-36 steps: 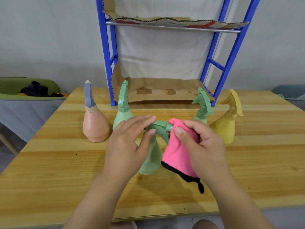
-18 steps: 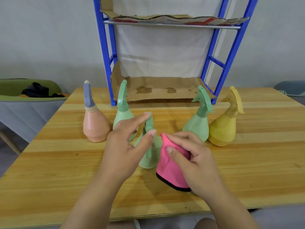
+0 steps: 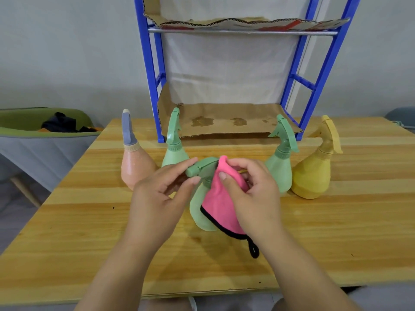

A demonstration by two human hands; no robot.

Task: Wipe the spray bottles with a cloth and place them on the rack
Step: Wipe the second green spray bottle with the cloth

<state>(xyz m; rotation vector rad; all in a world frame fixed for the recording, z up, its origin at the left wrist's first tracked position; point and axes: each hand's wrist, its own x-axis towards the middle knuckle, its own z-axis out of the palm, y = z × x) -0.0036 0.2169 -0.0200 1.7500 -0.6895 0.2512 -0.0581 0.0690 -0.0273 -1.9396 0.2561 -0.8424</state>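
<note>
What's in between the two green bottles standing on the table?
In the head view, a third green spray bottle held by the left hand and the pink cloth in the right hand.

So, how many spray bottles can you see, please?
5: peach bottle far left, left green bottle beside it, held green bottle centre, right green bottle, yellow bottle far right.

We see soft, even, fairly bright light; only faint, diffuse shadows lie on the table (image 3: 78,221). Wide-angle distortion leans the posts of the rack (image 3: 147,63) outward, and fine detail looks slightly smeared.
</note>
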